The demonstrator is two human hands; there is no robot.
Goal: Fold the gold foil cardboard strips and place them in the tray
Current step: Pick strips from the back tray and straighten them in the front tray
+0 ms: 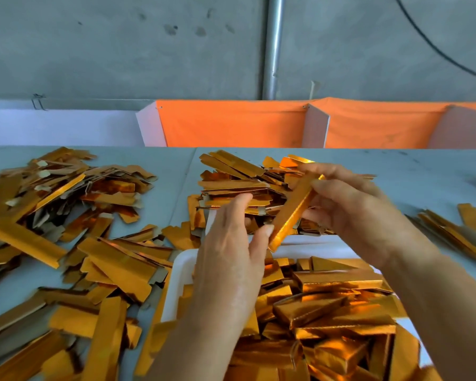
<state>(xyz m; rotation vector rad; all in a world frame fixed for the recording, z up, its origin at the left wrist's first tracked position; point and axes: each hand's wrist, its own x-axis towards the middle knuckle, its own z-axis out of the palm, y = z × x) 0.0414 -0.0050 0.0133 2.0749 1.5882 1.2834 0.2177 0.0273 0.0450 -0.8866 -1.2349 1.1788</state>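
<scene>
At far left I saw a loose heap of flat strips (66, 193) spread across the grey table (423, 171), gold faces and plain card backs mixed, running off the left and lower edges of my view. The nearest ones were blurred, so I could not tell single pieces apart there.

Next came my left hand (231, 259), raised over the white tray (180, 273). Its grip was loose: fingers nearly straight, the thumb tip touching the lower end of one strip (293, 209) that stood tilted, low end toward me and high end away. Whether the fingers behind also touched it I could not tell.

Behind the hands lay a second pile (237, 182) of flat strips on the table, partly hidden by both hands. The tray sat below the hands and just in front of that pile, heaped with folded pieces (327, 312); only its left rim and a bit of its far wall showed, the rest covered by gold and by my forearms.

My right hand (352, 215) held the upper end of the tilted strip, fingers curled round it with the thumb on top.

At far right a few more strips (456, 232) lay on the table, smeared and cut off by the frame. Beyond the table stood orange cloth (231, 125) between white panels, a grey wall and a metal pipe (274, 45).
</scene>
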